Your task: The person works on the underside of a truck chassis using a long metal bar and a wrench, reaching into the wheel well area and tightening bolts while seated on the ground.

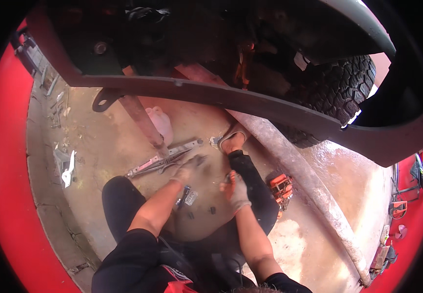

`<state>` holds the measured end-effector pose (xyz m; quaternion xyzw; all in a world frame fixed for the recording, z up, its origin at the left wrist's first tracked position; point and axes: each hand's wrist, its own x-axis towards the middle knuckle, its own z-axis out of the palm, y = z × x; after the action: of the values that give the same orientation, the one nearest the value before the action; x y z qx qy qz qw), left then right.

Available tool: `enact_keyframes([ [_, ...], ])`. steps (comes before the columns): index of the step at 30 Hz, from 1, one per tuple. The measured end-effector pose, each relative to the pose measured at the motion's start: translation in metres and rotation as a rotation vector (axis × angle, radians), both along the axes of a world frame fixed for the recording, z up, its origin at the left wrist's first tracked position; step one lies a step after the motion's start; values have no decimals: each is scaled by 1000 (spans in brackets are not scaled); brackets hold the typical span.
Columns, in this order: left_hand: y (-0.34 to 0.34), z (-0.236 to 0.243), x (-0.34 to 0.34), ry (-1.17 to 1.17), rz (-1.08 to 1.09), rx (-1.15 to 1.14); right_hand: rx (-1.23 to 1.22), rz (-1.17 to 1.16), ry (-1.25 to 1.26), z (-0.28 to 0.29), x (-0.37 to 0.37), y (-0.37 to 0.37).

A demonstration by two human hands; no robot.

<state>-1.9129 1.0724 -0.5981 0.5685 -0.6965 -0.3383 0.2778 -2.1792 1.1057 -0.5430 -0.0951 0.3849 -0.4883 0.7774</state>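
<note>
The left hand (184,172), gloved, is at the centre of the frame, just by the near side of a metal stand's base (145,168); it is blurred, so I cannot tell whether its fingers are released or grasping something. The right hand (238,192), also gloved, is right of centre, over the dark trouser leg (250,178). Its fingers look partly curled, but I cannot tell whether they hold anything.

Between the forearms, on the concrete floor (204,188), lie a small flat packet (190,197), a slim dark piece (181,196) beside it, and a dark block (213,210) lower down. An orange metal tool (280,189) sits right of the knee.

A heavy steel bumper (226,97) spans the upper frame, with a knobbly tyre (340,85) behind it at upper right. The bumper is up at the vehicle, though whether it is fastened cannot be seen. With pieces loose on the floor, the work seems unfinished; how much is left does not show.
</note>
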Motion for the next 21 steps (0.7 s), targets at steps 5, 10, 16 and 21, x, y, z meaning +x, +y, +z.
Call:
enact_keyframes([
  [5,8,258,-137,9,-383,110,-367,-156,133,121,-59,-26],
  [10,-1,258,-151,225,-486,-284,-545,-151,497,238,-78,-1],
  [16,-10,257,-179,224,-457,-310,-449,-201,855,266,-80,14],
  [21,-10,264,-171,328,-415,-456,-484,-297,1055,284,-81,3],
])
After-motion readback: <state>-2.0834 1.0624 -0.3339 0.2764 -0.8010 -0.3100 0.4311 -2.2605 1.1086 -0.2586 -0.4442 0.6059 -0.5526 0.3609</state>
